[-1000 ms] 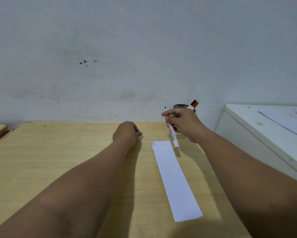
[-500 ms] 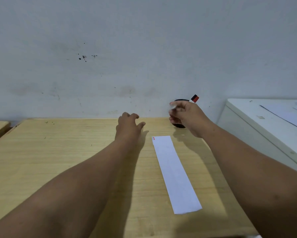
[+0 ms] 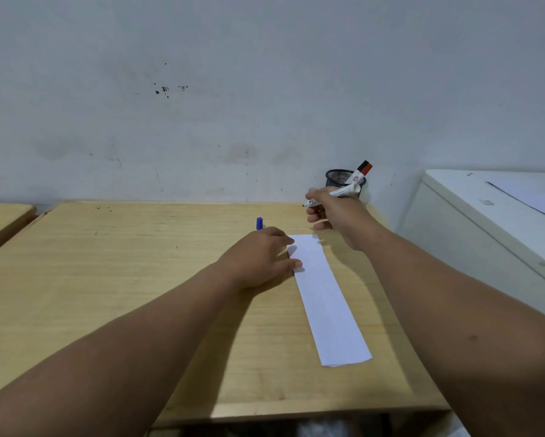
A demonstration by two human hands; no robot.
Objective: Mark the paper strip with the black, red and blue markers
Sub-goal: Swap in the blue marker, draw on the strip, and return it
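Paper strip point(image 3: 328, 298) white, flat on wooden tabletop point(image 3: 138, 279) — left hand point(image 3: 258, 257) spread pinning its edge, right hand point(image 3: 334, 212) gripping uncapped marker point(image 3: 334, 194), tip seemingly black; stained wall behind.

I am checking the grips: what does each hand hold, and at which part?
The right hand holds an uncapped marker by its barrel. The left hand holds nothing; its fingers press on the paper strip.

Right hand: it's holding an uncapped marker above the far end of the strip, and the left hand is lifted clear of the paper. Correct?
Not quite. The head view shows the left hand pressing its fingertips on the paper strip. The right hand does hold an uncapped marker.
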